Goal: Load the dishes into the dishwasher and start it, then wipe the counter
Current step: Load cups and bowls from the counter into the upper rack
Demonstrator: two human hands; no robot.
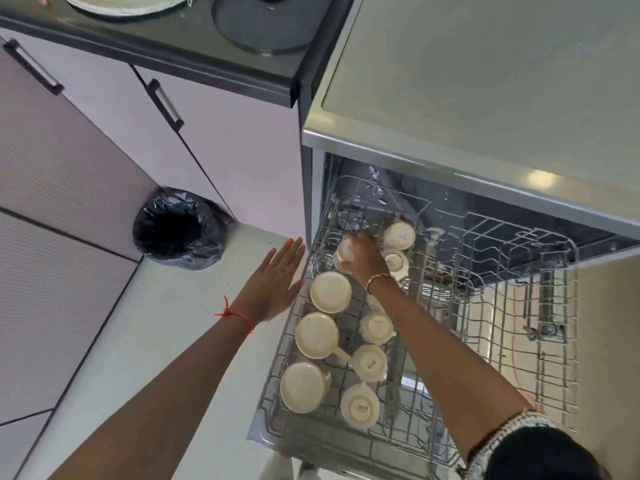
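The dishwasher's upper wire rack [519,306] is pulled out under the grey counter [485,81]. Several cream cups and mugs [317,336] stand upside down along its left side. My right hand [363,258] reaches into the rack's far left part and grips a cream cup [346,251] lying tilted there. Two more cups [399,235] sit just right of it. My left hand [277,282] hovers flat with straight fingers beside the rack's left edge, holding nothing.
A bin with a black liner [180,228] stands on the floor left of the dishwasher. Pale cabinet doors with dark handles [165,105] lie behind. On the dark counter above sit a glass lid [263,26] and a white plate [128,3]. The rack's right half holds nothing.
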